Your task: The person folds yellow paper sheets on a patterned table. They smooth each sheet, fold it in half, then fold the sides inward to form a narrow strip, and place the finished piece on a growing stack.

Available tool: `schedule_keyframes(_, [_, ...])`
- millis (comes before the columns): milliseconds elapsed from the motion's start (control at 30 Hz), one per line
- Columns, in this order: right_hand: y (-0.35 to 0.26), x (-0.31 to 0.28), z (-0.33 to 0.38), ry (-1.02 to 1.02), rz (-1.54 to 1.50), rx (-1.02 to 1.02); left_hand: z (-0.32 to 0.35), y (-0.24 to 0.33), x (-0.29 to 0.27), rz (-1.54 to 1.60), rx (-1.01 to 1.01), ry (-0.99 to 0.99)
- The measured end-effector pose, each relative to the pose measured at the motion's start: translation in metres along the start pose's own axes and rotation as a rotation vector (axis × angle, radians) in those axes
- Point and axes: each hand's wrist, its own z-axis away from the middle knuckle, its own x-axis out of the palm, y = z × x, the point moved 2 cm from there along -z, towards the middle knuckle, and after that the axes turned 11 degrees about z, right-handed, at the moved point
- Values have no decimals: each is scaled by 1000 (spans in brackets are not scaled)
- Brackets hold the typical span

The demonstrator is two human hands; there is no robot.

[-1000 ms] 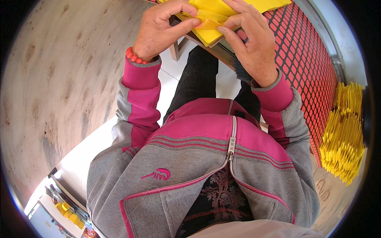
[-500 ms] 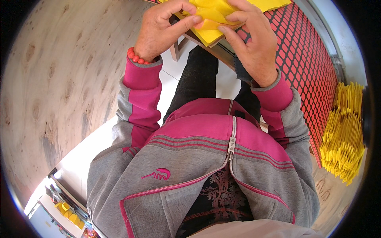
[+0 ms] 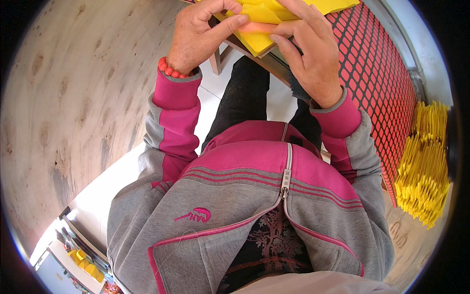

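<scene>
At the top of the view, a thin, bright yellow sheet [image 3: 257, 43] lies folded and creased at the table's corner; I cannot tell whether it is cloth or paper. My left hand [image 3: 198, 39], with orange-red beads at the wrist, pinches the fold between thumb and forefinger. From the other side my right hand [image 3: 313, 59] grips the same fold, its thumb underneath and its fingers bent over the sheet. A narrow peach-toned strip shows along the fold between both thumbs. The sheet's far part is cut off by the frame's top edge.
A table cover [image 3: 367, 73] with a red and black mesh pattern runs along the right. Beyond it stands a tall stack of folded yellow pieces [image 3: 423, 171]. A pale wood-grain surface [image 3: 83, 98] fills the left. Yellow objects [image 3: 85, 264] sit at the lower left.
The fold between my hands looks flatter and straighter, with its peach-toned strip showing longer. My right fingers have shifted slightly; my left hand has hardly moved.
</scene>
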Motion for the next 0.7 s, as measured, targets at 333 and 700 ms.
schedule_keyframes(333, [1, 3, 1, -17, -188, 153, -1, 3, 0, 29, -26, -10])
schedule_keyframes(700, [-1, 1, -4, -46, -198, 175, -1, 5, 0, 68, -101, -18])
